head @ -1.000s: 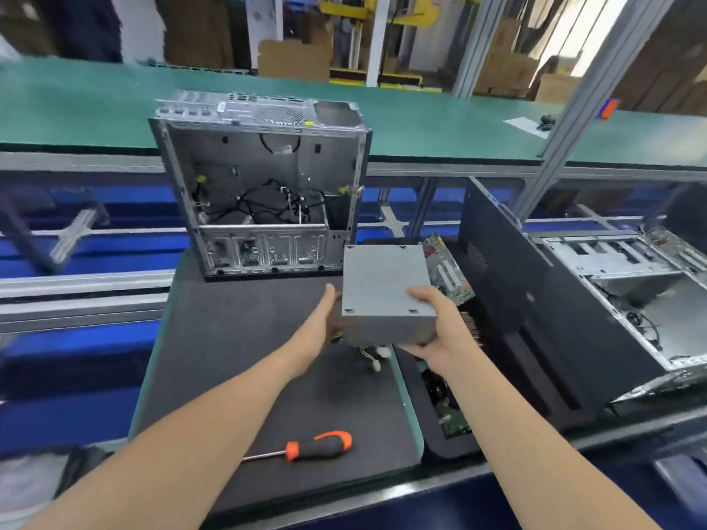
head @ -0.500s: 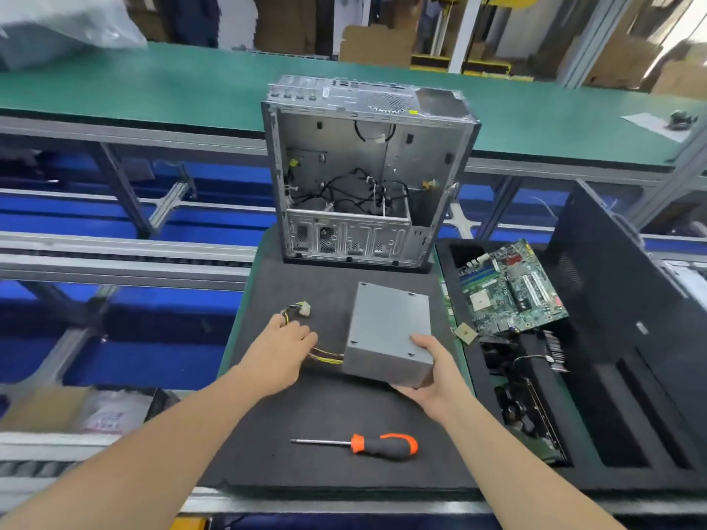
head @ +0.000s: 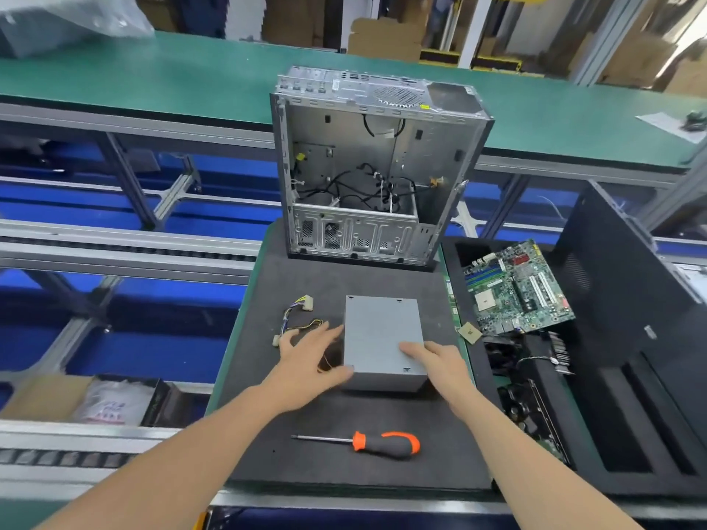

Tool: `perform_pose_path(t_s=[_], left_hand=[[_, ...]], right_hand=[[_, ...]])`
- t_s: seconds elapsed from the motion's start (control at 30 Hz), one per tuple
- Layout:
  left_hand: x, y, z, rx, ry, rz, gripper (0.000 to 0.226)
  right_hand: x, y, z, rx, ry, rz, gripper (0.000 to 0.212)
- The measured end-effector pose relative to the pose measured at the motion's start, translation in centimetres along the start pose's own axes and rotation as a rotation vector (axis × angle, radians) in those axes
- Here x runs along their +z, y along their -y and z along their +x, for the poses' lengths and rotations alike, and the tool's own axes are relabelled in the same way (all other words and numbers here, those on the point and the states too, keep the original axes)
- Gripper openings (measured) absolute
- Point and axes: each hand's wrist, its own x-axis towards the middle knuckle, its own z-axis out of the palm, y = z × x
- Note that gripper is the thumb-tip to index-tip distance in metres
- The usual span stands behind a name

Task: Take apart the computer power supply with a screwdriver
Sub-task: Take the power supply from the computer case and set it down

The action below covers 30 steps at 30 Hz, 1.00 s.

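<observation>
The power supply (head: pixel 383 338) is a plain grey sheet-metal box with a smooth matte lid and small notches and holes near its edges. It lies flat at the middle of the dark, finely grained foam mat (head: pixel 325 281), with thin coloured wires (head: pixel 298 319) ending in white plugs trailing from its left side. The left hand (head: pixel 308 363), blurred, lies with spread fingers against the box's left side, the right hand (head: pixel 436 361) rests straight fingers on its near right corner, neither clasping it, and the orange-and-black-handled screwdriver (head: pixel 382 443) lies just in front.
</observation>
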Motion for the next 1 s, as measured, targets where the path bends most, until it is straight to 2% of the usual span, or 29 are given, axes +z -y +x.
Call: perform_pose_path(t_s=[0.07,0.1,0.17,0.27,0.33,0.4,0.47,0.53,0.6,0.67,0.77,0.83,0.9,1.0], left_hand=[[1.0,-0.2,-0.4,-0.006,0.048,0.183,0.101],[1.5,-0.4,-0.3,-0.016,0.044,0.239,0.104],[2.2,-1.0,0.2,-0.03,-0.008,0.281,0.099],[2.1,-1.1,0.6,-0.016,-0.054,0.305,0.084],[1.8,-0.8,0.8,-0.013,-0.122,0.252,0.069],[1.8,-0.8,1.3,-0.078,-0.317,0.141,0.05],[2.2,-1.5,1.8,-0.241,-0.543,0.005,0.035],[2.7,-2.3,2.3,-0.382,-0.599,-0.243,0.02],[2.8,-3.0,2.6,-0.435,-0.536,-0.441,0.008],[2.1,-3.3,2.7,-0.448,-0.499,-0.557,0.02],[0.7,-3.2,2.9,-0.418,-0.389,-0.563,0.018],[-0.1,-2.7,3.1,-0.382,-0.282,-0.592,0.02],[-0.7,-2.0,3.0,-0.337,-0.166,-0.656,0.029],[-0.9,-1.4,2.8,-0.329,-0.06,-0.739,0.03]], right_hand=[[-0.7,0.5,1.0,-0.089,-0.02,-0.008,0.063],[-0.9,1.0,1.7,-0.095,0.005,0.023,0.071],[-0.9,2.0,2.8,-0.087,0.13,0.109,0.081],[-0.7,2.6,4.0,-0.087,0.229,0.13,0.063],[-0.9,2.2,4.2,-0.091,0.155,0.117,0.051],[-1.4,1.8,3.7,-0.075,0.047,0.099,0.055],[-1.8,1.3,2.6,-0.069,-0.026,0.06,0.061],[-1.9,0.9,1.2,-0.067,-0.052,-0.028,0.064],[-1.9,1.2,-0.3,-0.061,-0.024,-0.158,0.068],[-1.7,1.7,-1.4,-0.089,0.044,-0.295,0.077],[-0.6,2.6,-2.7,-0.114,0.225,-0.403,0.079],[0.0,2.8,-2.9,-0.064,0.331,-0.332,0.076],[0.0,2.9,-2.7,-0.064,0.337,-0.326,0.082],[-0.5,2.6,-1.9,-0.172,0.291,-0.441,0.1]])
